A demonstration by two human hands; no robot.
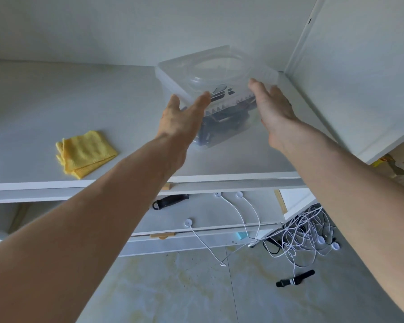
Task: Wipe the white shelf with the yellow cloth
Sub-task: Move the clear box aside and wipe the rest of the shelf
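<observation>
Wiping not yet begun, by the look of it

Yellow cloth (85, 153) lying folded on the white shelf (44, 108), toward the left and near the front edge, well apart from both hands and touched by neither

Both arms stretched out to a clear plastic tub (216, 94) standing on the right half of the same shelf, close to the right side panel (359, 78); see-through lid on top, dark odds and ends heaped inside, too jumbled to name

Left hand (180, 120) pressed flat against the tub's near-left wall, grip wide, fingers spread and thumb apart; right hand (275, 113) laid against the near-right wall, grip likewise wide, fingers reaching up toward the lid rim. Tub pinched between the two palms rather than wrapped by either; impossible to tell whether resting on the shelf or just lifted clear

Judged from this: still in the clearing stage, tub in the way of the cloth. Left to do, seemingly everything that counts: tub moved off or aside, cloth picked up, shelf surface wiped from end to end, including the patch under the tub. No wet streaks or wipe marks visible on the shelf to suggest any part finished

Lower down, a second shelf with white cables (243, 213) and a dark strap (170, 201), more cables tangled on the floor (173, 287) — no part of the job
</observation>
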